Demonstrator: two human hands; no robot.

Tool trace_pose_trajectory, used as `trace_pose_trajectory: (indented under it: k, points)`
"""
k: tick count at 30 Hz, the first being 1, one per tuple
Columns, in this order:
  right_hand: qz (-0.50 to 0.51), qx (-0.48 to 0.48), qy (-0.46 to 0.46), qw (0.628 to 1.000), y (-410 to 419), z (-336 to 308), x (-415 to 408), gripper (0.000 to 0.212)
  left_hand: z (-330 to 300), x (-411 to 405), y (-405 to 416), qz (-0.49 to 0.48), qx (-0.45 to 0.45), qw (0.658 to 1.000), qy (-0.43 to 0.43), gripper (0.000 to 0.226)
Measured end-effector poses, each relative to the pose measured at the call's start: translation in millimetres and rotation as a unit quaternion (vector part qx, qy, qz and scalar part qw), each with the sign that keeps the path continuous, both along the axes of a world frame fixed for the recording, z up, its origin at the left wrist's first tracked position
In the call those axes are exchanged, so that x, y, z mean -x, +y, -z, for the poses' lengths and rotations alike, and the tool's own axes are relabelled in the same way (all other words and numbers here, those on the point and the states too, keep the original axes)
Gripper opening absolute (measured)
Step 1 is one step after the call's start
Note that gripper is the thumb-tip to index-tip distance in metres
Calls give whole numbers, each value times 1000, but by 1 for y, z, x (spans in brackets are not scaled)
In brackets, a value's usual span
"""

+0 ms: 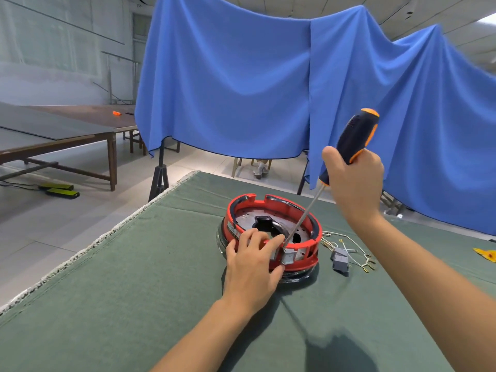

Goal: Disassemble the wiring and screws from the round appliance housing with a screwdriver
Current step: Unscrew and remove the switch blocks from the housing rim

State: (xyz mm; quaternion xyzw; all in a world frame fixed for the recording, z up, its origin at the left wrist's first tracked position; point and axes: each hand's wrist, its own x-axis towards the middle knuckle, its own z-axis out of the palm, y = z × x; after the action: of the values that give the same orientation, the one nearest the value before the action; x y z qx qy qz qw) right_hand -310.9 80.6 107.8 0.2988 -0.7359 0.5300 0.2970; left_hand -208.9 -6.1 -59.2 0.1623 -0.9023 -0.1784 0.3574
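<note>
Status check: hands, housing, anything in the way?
Left hand grips red housing rim. Right hand holds screwdriver, tip at near rim bracket. Loose wires lie right, clear.

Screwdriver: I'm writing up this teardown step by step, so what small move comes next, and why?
Probably turn the screwdriver to loosen the screw: its tip sits at the metal bracket on the housing rim, the right hand grips the handle, and the left hand steadies the rim.
</note>
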Motion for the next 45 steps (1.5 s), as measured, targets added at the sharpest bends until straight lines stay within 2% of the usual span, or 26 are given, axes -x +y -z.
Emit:
trace_pose_trajectory:
  k: [3, 5, 8, 13, 20, 28, 35, 45]
  points:
    - [-23, 98, -63, 993, 34, 14, 4, 34, 0, -1, 0, -2, 7, 1000, -8, 50]
    - [-1, 174, -111, 979, 53, 27, 8, 31, 0, -2, 0, -4, 11, 1000, -8, 49]
    - [19, 293, -202, 934, 75, 49, 17, 31, 1, -4, 2, -1, 3, 1000, 4, 48]
    - [37, 404, -287, 868, 94, 91, 25, 32, 0, -6, 3, -1, 0, 1000, 16, 46]
    - [51, 456, -363, 811, 90, 131, 26, 30, 3, -4, 2, -3, 1, 999, 41, 46]
    - [71, 481, -416, 768, 101, 145, 26, 26, 4, 0, 1, -6, 1, 999, 53, 47]
    - [64, 488, -429, 758, 105, 147, 23, 26, 3, -2, 3, -4, -16, 999, 47, 47]
    - [72, 464, -434, 769, 104, 149, 16, 26, 3, -5, 1, 8, -24, 998, 54, 47]
